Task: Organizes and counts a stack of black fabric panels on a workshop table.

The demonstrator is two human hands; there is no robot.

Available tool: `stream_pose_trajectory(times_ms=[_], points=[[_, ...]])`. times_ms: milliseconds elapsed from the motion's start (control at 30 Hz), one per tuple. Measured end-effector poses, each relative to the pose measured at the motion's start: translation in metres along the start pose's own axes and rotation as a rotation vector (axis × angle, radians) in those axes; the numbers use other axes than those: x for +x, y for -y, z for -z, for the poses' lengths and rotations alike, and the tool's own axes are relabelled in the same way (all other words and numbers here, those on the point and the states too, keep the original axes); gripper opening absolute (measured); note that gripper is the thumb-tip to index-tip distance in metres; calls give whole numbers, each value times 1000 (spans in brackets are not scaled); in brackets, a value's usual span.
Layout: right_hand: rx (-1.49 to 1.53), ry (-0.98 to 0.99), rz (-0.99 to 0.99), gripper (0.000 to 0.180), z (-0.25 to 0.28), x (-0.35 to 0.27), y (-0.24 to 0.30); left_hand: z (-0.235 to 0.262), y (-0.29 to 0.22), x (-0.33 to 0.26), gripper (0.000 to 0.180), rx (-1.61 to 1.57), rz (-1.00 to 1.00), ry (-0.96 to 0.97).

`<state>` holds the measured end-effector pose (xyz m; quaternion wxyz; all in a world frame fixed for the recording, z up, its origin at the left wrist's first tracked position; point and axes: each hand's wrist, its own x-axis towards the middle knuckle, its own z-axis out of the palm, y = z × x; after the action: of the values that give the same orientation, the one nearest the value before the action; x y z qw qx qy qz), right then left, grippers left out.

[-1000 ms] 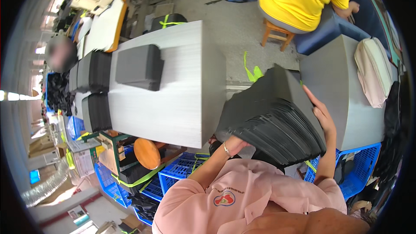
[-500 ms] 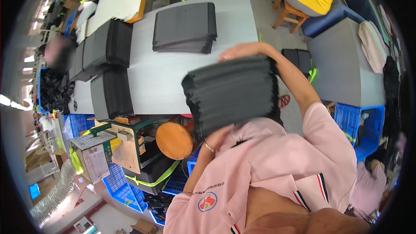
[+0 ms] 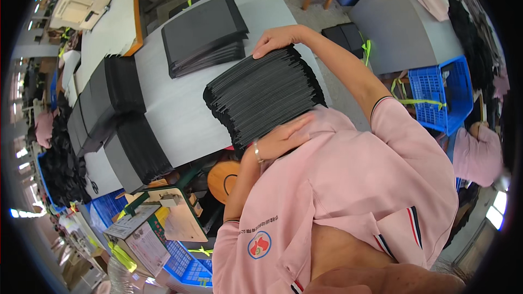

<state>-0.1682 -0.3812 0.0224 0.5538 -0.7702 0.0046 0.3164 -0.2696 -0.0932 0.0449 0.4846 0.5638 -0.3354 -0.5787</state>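
1. Over at the counter's (image 3: 180, 114) left edge, tall stacks of black sheets (image 3: 117, 114) sit packed side by side, probably so the middle stays usable.
2. Near the far edge lies a flatter black pile (image 3: 204, 32), squared up.
3. Left hand (image 3: 283, 139) cups the near end of the thick black stack (image 3: 264, 95), fingers wrapped against it from below so it can't slide toward the body.
4. Right hand (image 3: 278, 38) presses flat-fingered on the stack's far end, squeezing the sheets together. The stack hangs tilted over the counter's near right corner.
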Motion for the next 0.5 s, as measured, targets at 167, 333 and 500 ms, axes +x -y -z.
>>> stream_pose_trajectory(times_ms=[167,333,500], points=[[-42,-118,121,53,-21,-15,-3,47,-51,-7,49,630,-460,-548],[-513,-609,246,50,-47,-41,-8,97,7,36,75,1192,-165,-820],[-537,-973,332,55,-102,-105,-23,96,13,40,84,1330,-25,-810]])
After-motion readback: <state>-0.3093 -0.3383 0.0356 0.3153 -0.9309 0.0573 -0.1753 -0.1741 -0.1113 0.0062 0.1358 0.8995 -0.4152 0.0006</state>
